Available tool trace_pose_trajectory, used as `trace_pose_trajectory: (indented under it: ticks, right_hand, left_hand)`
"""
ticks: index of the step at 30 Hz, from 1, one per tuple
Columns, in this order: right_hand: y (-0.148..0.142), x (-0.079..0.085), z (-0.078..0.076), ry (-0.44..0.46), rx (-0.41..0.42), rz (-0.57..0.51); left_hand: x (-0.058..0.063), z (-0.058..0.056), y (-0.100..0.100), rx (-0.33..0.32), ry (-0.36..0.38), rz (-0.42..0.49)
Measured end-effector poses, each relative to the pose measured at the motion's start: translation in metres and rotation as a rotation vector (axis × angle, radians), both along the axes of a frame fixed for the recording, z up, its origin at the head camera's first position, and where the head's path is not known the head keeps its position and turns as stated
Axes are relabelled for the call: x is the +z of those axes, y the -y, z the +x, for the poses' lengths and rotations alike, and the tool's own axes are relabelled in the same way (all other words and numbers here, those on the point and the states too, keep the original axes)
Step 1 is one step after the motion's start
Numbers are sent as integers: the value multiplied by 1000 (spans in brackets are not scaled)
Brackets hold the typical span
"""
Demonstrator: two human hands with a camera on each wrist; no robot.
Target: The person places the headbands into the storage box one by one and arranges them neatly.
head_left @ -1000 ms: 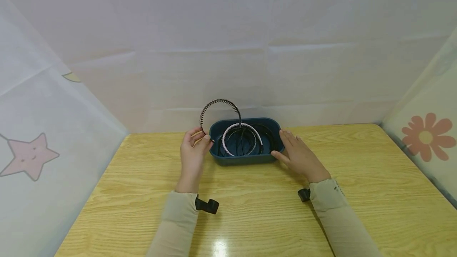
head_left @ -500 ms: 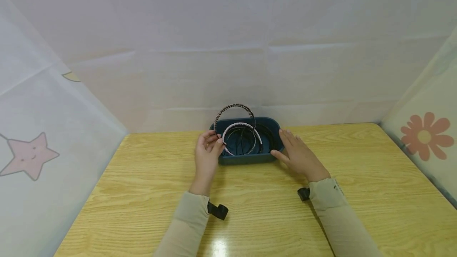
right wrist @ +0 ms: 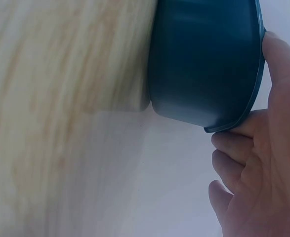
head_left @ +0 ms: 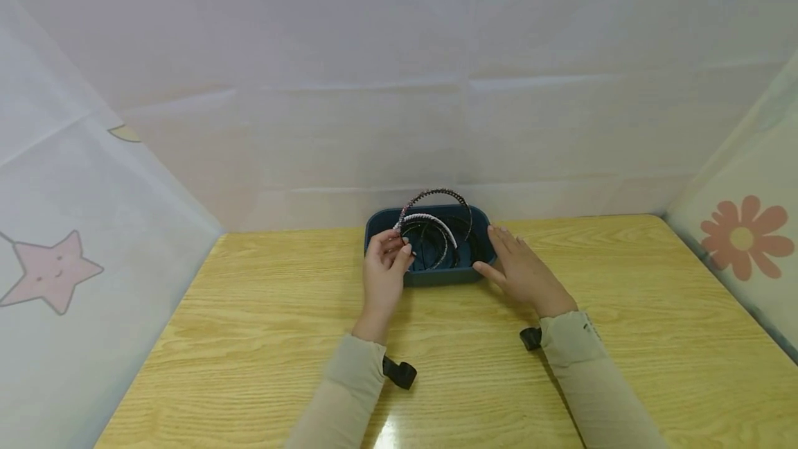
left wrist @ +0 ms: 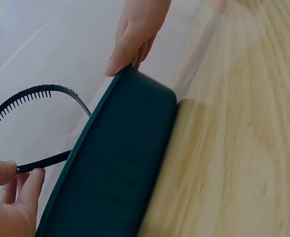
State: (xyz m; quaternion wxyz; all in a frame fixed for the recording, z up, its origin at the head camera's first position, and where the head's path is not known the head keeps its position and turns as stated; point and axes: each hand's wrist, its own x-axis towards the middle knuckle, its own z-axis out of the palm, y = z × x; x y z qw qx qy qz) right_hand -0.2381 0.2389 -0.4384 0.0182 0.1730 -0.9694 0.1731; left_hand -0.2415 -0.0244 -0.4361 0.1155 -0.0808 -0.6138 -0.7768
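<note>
In the head view, my left hand (head_left: pixel 383 279) pinches one end of a dark toothed headband (head_left: pixel 436 192) between thumb and fingers. The arch stands above a dark teal plastic bin (head_left: pixel 445 277), its far end reaching down inside the bin. Teeth line the headband's inner edge (left wrist: pixel 36 94) in the left wrist view. Within the bin lie a pale pink wrapped headband (head_left: pixel 425 217) and several dark ones, partly overlapping. My right hand (head_left: pixel 526 279) rests against the bin's right end, thumb at the front rim (right wrist: pixel 263 64), other fingers extended along the side.
The bin stands near the back edge of a wood-grain table (head_left: pixel 262 310). A pale cloth wall (head_left: pixel 399 89) rises right behind it. Patterned cloth, with a pink star (head_left: pixel 52 271) and a red flower (head_left: pixel 742 238), hangs at the sides.
My left hand has moved right, carrying the toothed headband from the bin's left end to over its middle, and the arch sits lower. My right hand and the bin have stayed put.
</note>
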Motion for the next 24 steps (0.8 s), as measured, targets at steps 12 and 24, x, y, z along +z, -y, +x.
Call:
trace_pose_trajectory:
  ticks: [12, 24]
  right_hand:
    - [1, -2, 0, -20, -8, -13]
    - [1, -1, 0, -38, -11, -14]
  left_hand:
    - [6, 4, -31, 57, 30, -148]
    - [6, -1, -40, 121, 93, -320]
